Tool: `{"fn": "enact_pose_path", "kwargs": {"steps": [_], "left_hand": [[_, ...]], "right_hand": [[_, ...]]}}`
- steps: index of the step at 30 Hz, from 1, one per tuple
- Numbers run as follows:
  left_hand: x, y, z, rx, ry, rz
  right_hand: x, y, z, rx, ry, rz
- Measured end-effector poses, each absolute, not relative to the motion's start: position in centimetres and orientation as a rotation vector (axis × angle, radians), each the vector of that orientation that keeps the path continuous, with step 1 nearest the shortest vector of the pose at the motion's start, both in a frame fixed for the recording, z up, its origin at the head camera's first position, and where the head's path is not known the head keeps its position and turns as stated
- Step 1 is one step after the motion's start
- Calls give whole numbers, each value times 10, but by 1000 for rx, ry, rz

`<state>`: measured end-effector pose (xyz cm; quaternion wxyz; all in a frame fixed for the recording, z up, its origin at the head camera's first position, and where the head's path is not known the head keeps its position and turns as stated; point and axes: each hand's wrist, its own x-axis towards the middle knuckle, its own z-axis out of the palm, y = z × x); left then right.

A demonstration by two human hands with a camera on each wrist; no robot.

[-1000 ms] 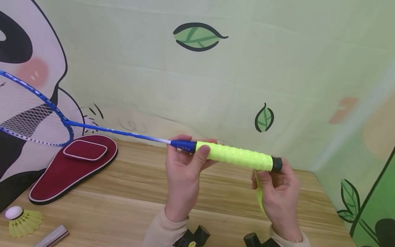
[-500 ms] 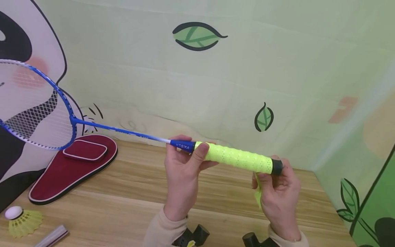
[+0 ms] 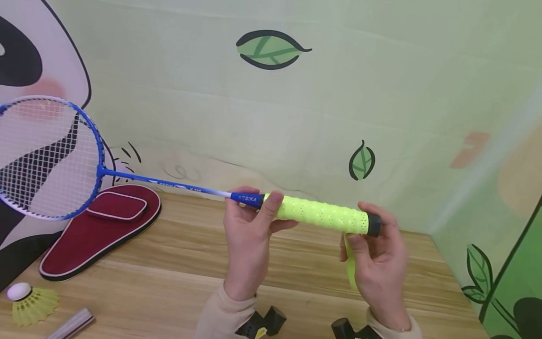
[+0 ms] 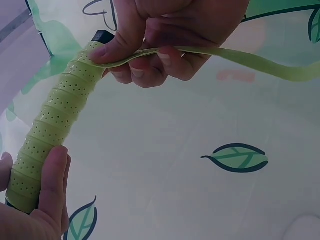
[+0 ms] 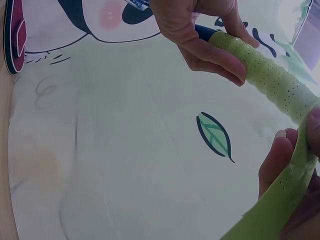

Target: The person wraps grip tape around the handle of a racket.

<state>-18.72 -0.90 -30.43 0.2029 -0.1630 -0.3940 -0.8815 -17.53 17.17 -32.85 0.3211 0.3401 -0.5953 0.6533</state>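
A blue and white badminton racket (image 3: 169, 184) is held up above the table, its head to the left and its handle to the right. Perforated yellow-green overgrip tape (image 3: 322, 214) covers the handle in overlapping turns. My left hand (image 3: 250, 245) grips the handle near the blue cone, thumb on top. At the black butt end, my right hand (image 3: 381, 268) pinches the loose tail of the tape (image 4: 235, 56), thumb against the handle. In the right wrist view the tail (image 5: 270, 210) hangs down past the right fingers.
On the wooden table (image 3: 169, 292) lie a dark red racket cover (image 3: 72, 245), a yellow shuttlecock (image 3: 31, 303) and a clear-looking tube-like piece (image 3: 72, 325) at the front left. Behind stands a printed backdrop (image 3: 296, 108) with a panda and leaves.
The racket has turned about its long axis, so its string face now shows more fully. Both hands have shifted slightly left, still holding the handle and the tape.
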Motion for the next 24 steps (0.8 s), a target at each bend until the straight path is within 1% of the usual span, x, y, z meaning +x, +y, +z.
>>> {"fn": "enact_pose_path", "kwargs": {"steps": [7, 13, 16, 24], "left_hand": [[-187, -10, -304, -481, -1100, -2517], [-184, -12, -305, -769, -981, -2580], [-183, -13, -305, -853, -971, -2570], [-184, -11, -307, -812, -1002, -2521]], "right_hand": [[-174, 171, -328, 877, -1566, 1706], [-174, 172, -329, 847, -1559, 1726], [-174, 172, -329, 858, -1538, 1756], [-175, 174, -329, 864, -1546, 1755]]}}
